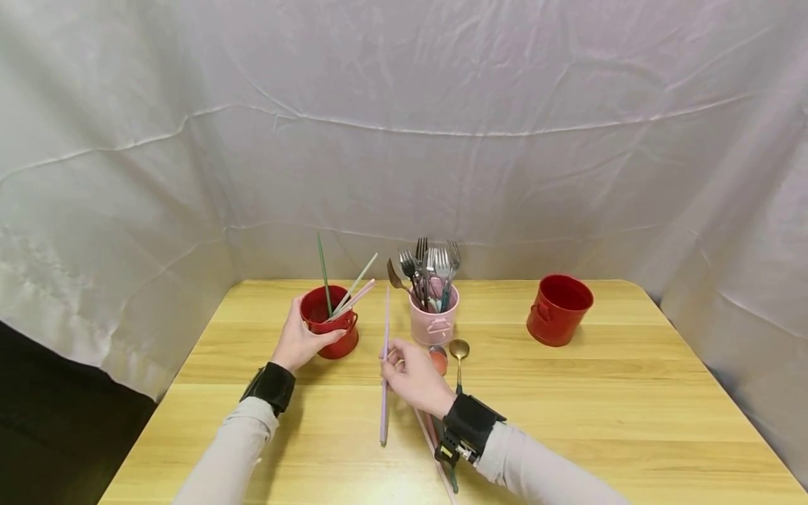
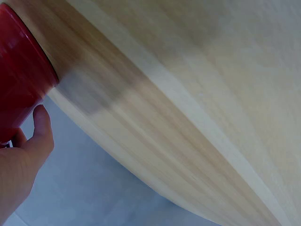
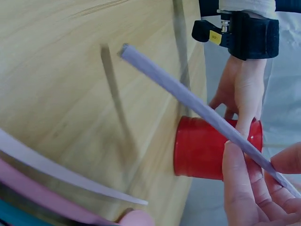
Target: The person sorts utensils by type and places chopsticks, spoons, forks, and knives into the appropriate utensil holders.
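Note:
My left hand (image 1: 301, 344) grips the small red bucket (image 1: 344, 345) at the left of the table, its thumb across the near side by the rim. Several thin sticks, green (image 1: 322, 259), pale green and pink, lean out of that bucket. In my right hand (image 1: 416, 376) a long thin lilac stick (image 1: 384, 414) is pinched between thumb and fingers. It points away from me, between the red bucket and a pink bucket (image 1: 421, 326). The right wrist view shows the stick (image 3: 176, 89) raised over the table, its shadow below.
The pink bucket holds several forks (image 1: 454, 259). Before it lie a gold spoon (image 1: 459, 348) and a round orange piece (image 1: 438, 362). More sticks (image 1: 435, 456) lie under my right wrist. Another red bucket (image 1: 548, 326) stands at the right. Grey cloth (image 1: 404, 182) hangs behind the table.

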A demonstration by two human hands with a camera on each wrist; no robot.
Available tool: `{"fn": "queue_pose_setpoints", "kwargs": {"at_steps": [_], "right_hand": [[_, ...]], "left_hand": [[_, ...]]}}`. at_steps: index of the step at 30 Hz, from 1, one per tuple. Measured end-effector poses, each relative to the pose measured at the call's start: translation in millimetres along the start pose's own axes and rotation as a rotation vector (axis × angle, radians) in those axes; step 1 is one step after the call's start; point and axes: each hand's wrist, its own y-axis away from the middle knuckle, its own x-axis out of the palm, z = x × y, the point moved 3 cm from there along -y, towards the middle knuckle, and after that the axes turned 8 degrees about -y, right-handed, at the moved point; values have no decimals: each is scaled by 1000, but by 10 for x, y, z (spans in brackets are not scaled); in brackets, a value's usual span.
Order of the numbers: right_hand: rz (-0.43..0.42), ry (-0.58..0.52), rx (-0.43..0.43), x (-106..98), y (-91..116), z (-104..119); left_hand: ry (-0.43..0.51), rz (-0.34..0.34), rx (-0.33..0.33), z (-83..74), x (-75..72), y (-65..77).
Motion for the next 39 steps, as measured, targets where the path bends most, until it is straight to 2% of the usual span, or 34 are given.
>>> {"fn": "queue_pose_setpoints", "kwargs": {"at_steps": [4, 9, 13, 18, 22, 26, 31, 34, 39], "right_hand": [[-36, 63, -53, 21, -33, 78], [-99, 146, -148, 64, -98, 283], [-135, 152, -213, 107, -156, 442], [-175, 131, -287, 138, -258, 605], [-225, 116, -357, 141, -351, 708], [-254, 31, -420, 171, -371, 833], [-270, -86, -511, 237, -288, 1053], [-270, -93, -543, 282, -288, 1043], [-294, -68, -561, 317, -413, 873]], "left_hand": [[1, -6, 5, 6, -1, 2], [0, -11, 12, 12, -1, 2], [-6, -5, 18, 13, 8, 2], [0, -10, 12, 30, 5, 0], [-8, -20, 10, 165, 28, -49], [-45, -23, 17, 328, 60, -99], [-69, -37, 41, 379, 61, -115], [-85, -41, 50, 367, 59, -110], [-96, -47, 55, 364, 70, -106]]}}
